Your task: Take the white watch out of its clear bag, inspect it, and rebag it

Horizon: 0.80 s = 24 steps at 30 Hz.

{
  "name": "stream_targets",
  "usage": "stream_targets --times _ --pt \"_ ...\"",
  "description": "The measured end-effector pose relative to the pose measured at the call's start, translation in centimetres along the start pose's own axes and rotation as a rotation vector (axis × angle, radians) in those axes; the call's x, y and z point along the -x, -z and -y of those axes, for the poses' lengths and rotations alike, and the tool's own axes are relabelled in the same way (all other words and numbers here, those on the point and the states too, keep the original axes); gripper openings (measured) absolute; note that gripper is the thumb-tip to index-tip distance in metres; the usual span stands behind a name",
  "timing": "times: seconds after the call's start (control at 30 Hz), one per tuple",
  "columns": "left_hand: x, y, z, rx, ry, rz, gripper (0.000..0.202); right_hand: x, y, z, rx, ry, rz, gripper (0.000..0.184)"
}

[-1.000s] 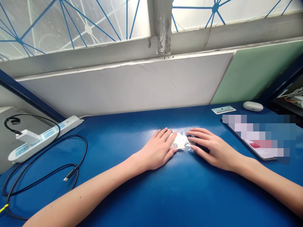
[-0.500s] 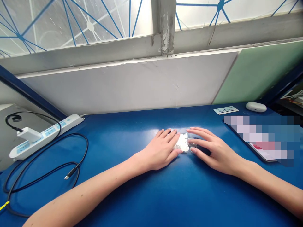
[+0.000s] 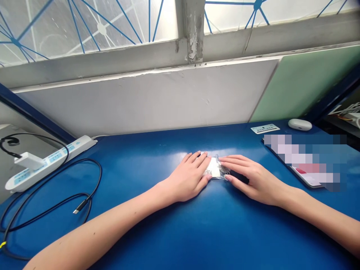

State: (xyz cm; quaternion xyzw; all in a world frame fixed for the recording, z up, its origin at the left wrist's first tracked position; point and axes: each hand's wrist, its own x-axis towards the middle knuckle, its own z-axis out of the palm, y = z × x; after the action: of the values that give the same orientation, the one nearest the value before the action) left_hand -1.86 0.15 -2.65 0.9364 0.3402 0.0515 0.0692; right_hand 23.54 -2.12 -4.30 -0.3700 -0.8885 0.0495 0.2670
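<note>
On the blue table lies a small clear plastic bag (image 3: pixel 215 167) with something flat and white inside. My left hand (image 3: pixel 188 178) rests flat over the bag's left part, fingers stretched out and covering some of it. At its right end is my right hand (image 3: pixel 254 178), fingers stretched close together and thumb apart, the tips touching the crinkled plastic. What lies under the right fingertips is partly hidden.
A white power strip (image 3: pixel 56 159) with a plugged-in charger and a coiled black cable (image 3: pixel 98 176) sits at the left. To the right are a phone (image 3: pixel 306 180), partly blurred out, a card (image 3: pixel 265 129) and a white earbud case (image 3: pixel 300 125). A wall panel (image 3: pixel 157 101) stands behind.
My right fingers have drawn closer together and come in over the bag's right edge. My left hand still lies on the bag. The whole view has shifted slightly.
</note>
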Motion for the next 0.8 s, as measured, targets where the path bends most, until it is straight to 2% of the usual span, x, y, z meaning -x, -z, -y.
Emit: stream_targets --times 0.13,0.3,0.6,0.8 --pt "0.01 0.06 0.05 0.013 0.004 -0.002 0.058 0.07 0.38 0.33 0.049 0.037 0.062 0.044" --pt "0.05 0.06 0.08 0.021 -0.010 -0.019 0.058 -0.06 0.31 0.51 0.044 0.036 0.026 0.043" --pt "-0.02 -0.13 0.07 -0.011 -0.020 -0.032 0.060 -0.22 0.36 0.62 0.002 0.022 0.054 0.038" --pt "0.00 -0.05 0.12 0.001 -0.015 -0.044 0.057 -0.20 -0.09 0.73 -0.057 -0.002 0.028 0.046"
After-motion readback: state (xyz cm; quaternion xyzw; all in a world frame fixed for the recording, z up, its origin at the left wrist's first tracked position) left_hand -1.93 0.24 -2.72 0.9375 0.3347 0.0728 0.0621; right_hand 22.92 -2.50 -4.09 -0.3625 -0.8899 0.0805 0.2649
